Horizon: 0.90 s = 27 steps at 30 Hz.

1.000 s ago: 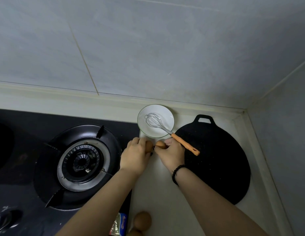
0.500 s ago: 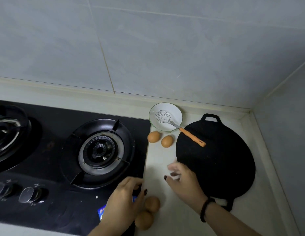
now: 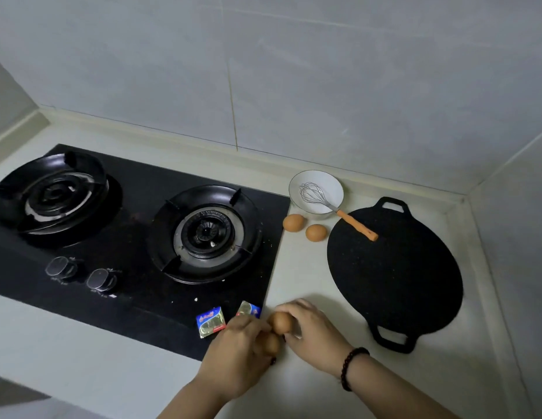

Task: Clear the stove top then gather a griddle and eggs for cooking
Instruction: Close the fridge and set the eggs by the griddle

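A black two-burner stove top [image 3: 136,237] fills the left of the counter, with nothing on its burners. The round black griddle [image 3: 396,276] lies flat on the counter at the right. Two brown eggs [image 3: 293,222] [image 3: 316,232] rest on the counter between the stove and the griddle. Near the front edge, my right hand [image 3: 312,334] curls round a third brown egg [image 3: 281,322]. My left hand [image 3: 236,355] grips a fourth egg [image 3: 271,343] just below it; the two held eggs touch.
A white bowl [image 3: 316,192] holds a wire whisk [image 3: 339,210] whose orange handle reaches over the griddle's rim. Two small foil-wrapped packets [image 3: 210,322] [image 3: 248,309] lie on the stove's front right corner. Tiled walls close the back and right.
Both hands left two eggs by the bowl, drew back to the front edge and closed round the other two eggs there. The view has pulled back and swung left.
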Each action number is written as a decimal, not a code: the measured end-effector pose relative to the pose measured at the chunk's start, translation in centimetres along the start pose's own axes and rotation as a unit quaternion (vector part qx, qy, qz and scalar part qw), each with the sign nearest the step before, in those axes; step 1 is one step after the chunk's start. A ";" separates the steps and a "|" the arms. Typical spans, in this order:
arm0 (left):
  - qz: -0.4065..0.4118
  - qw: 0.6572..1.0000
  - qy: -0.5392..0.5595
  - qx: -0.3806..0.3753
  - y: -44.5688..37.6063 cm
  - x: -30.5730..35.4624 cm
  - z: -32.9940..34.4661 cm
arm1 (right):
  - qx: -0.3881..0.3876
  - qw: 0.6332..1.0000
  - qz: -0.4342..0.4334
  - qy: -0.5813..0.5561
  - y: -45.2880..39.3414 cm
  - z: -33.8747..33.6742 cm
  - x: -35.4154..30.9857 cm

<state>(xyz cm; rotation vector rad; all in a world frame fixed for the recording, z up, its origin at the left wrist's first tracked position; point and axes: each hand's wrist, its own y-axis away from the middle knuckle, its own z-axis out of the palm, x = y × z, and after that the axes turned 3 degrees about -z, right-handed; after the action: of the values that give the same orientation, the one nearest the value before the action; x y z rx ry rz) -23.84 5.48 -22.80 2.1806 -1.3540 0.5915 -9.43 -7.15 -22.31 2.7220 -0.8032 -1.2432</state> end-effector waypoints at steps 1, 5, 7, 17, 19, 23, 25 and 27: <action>0.003 1.000 -0.020 0.001 0.0 0.1 0.1 | -0.002 1.000 0.002 0.006 -0.1 0.1 0.0; 0.014 0.995 -0.095 -0.014 -0.1 0.1 1.1 | -0.007 1.000 0.009 0.020 -0.2 0.4 0.5; 0.014 0.994 -0.109 -0.024 -0.2 0.2 1.4 | -0.001 1.000 0.018 0.010 0.0 0.1 0.9; -0.037 0.998 0.023 0.055 -7.7 2.3 -1.4 | 0.176 0.963 0.148 -0.141 -2.1 -5.1 3.7; -0.041 0.997 0.023 0.057 -10.2 3.0 -1.9 | 0.190 0.958 0.155 -0.146 -3.0 -5.8 4.0; -0.050 0.997 0.010 0.054 -14.2 3.6 -1.7 | 0.204 0.956 0.151 -0.149 -4.9 -6.5 4.3; -0.047 0.998 -0.013 0.049 -15.3 3.7 -1.4 | 0.208 0.955 0.152 -0.149 -5.7 -6.6 4.4; -0.037 0.997 -0.045 0.042 -16.3 3.7 -0.8 | 0.209 0.953 0.158 -0.153 -6.5 -6.6 4.5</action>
<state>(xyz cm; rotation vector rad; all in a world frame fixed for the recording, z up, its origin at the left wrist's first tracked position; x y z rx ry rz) -7.62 9.60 -22.94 2.3395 -1.3077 0.5366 0.57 -4.83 -22.60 2.5525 -1.6350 -1.5866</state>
